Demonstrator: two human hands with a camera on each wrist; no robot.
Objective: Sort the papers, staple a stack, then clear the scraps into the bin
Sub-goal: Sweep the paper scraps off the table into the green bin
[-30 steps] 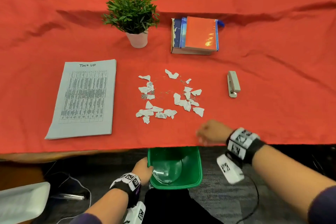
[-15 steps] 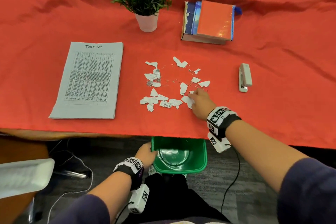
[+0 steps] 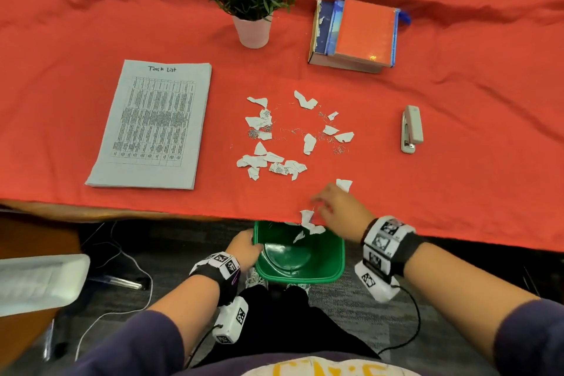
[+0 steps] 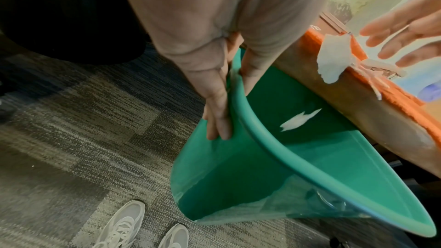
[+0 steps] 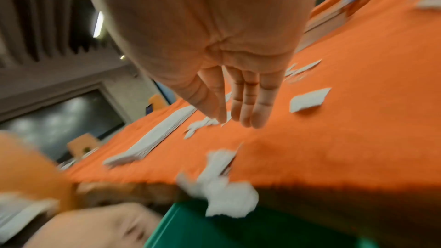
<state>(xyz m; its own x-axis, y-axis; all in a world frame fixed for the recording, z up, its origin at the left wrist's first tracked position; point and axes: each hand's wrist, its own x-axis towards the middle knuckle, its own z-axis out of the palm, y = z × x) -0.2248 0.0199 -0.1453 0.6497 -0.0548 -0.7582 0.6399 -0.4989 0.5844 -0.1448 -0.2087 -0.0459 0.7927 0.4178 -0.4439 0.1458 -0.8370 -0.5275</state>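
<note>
- Our left hand (image 3: 244, 249) grips the rim of the green plastic bin (image 3: 332, 276), thumb inside, fingers (image 4: 218, 120) flat on its outer wall, below the edge of the red-clothed surface (image 3: 457, 162).
- Our right hand (image 3: 338, 212) hangs at that edge, fingers (image 5: 250, 105) straight and released, holding nothing.
- Torn white paper scraps (image 3: 308, 220) tumble off the edge into the bin; more scraps (image 3: 274, 159) lie mid-surface between the stapled grey paper stack (image 3: 152, 125) and the grey stapler (image 3: 412, 128).
</note>
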